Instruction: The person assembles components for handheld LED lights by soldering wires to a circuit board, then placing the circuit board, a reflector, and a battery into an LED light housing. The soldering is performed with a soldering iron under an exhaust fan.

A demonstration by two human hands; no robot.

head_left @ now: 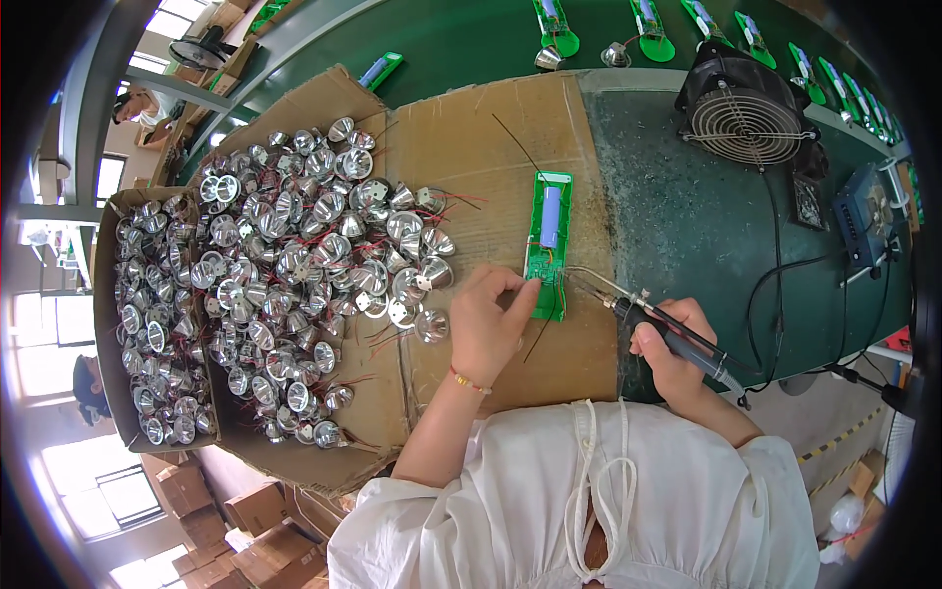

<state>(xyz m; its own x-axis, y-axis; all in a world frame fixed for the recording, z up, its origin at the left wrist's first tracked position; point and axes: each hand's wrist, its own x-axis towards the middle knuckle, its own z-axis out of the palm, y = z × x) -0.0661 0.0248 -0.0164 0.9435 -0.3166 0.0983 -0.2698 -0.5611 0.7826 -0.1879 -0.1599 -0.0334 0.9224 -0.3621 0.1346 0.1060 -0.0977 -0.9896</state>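
Note:
A long green plastic housing (535, 216) lies on the cardboard before me, with a blue cylindrical battery (550, 218) in its upper half and a small green circuit board (543, 270) below it. My left hand (491, 319) is closed at the housing's left edge, thumb and fingertips pinched beside the board; what lies between them is too small to make out. In my right hand (677, 353) is a soldering iron (659, 332) with a thin feed tube, its tip pointing left at the board's right side. Thin dark wires stick out past the housing's top and bottom.
Cardboard boxes (329, 461) on the left hold many silvery reflector cups (334, 245) with red wires. A black fan (746, 123) stands at the back right, near a blue soldering station (863, 221) with cables. More green housings (653, 34) line the far belt.

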